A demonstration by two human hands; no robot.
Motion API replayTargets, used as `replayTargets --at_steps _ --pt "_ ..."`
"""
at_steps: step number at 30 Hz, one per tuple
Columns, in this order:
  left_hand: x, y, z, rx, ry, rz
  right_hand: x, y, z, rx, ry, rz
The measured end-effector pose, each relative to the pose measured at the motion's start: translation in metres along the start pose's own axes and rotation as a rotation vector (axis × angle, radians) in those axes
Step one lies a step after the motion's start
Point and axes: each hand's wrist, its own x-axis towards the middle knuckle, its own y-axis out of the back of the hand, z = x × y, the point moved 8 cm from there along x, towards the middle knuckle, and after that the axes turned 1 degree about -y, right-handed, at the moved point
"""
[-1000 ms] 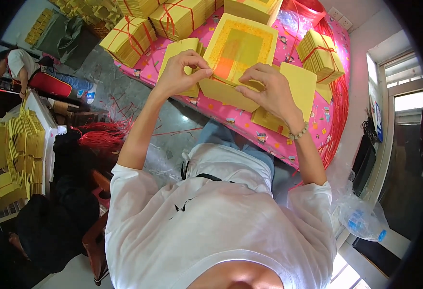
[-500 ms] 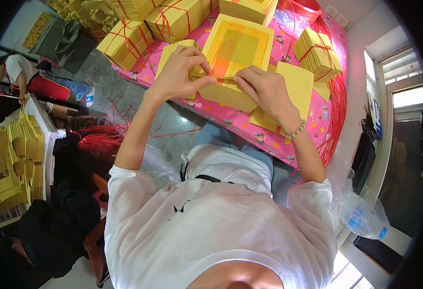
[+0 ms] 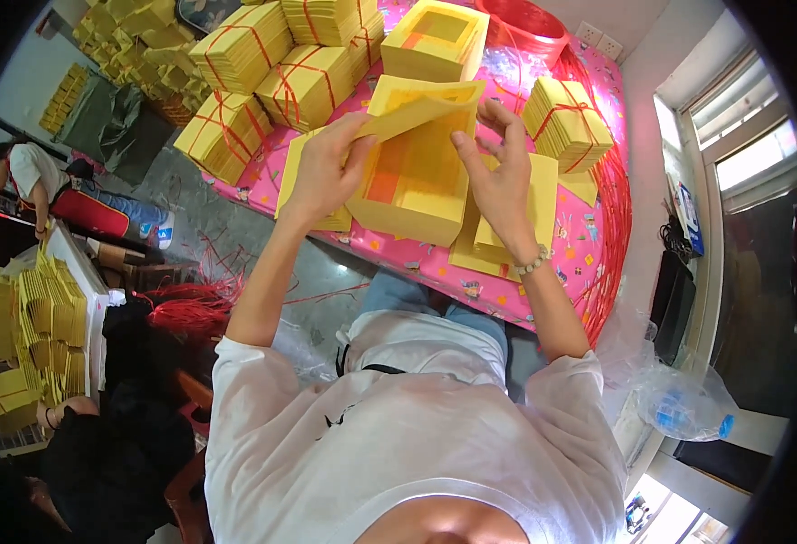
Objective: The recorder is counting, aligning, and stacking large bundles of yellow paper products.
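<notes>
In front of me a thick stack of yellow paper [image 3: 408,222] stands on a pink patterned tablecloth [image 3: 389,249]. Its top shows an orange and golden print. My left hand [image 3: 330,172] pinches the near left edge of a yellow paper sheet [image 3: 421,113], which is raised and curled above the stack. At the stack's right side my right hand [image 3: 500,177], wearing a bead bracelet, is held with thumb and fingers apart, close to the sheet's right corner. It grips nothing that I can see. Loose yellow sheets [image 3: 539,195] lie under and beside the right wrist.
Bundles of yellow paper tied with red string [image 3: 303,86] are piled at the back left; another bundle [image 3: 566,122] sits at right. Behind are a printed stack [image 3: 435,41] and a red basin [image 3: 530,23]. Red strings [image 3: 616,227] hang over the table's right edge. A co-worker [image 3: 36,177] bends at far left.
The sheet's near edge has risen off the stack in my left hand. My right hand has let go of the edge and spread its fingers. The whole view has shifted slightly.
</notes>
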Motion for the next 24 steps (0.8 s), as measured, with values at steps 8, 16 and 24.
replayTargets --at_steps 8,16,24 --pt "-0.012 -0.028 -0.013 -1.036 0.338 -0.157 0.003 -0.025 0.032 0.456 -0.121 -0.245" --pt "-0.003 -0.044 -0.016 -0.793 0.297 -0.002 -0.007 -0.034 0.009 0.524 -0.342 -0.451" --pt "0.007 -0.042 -0.009 -0.767 0.175 0.037 -0.003 -0.035 0.000 0.448 -0.243 -0.482"
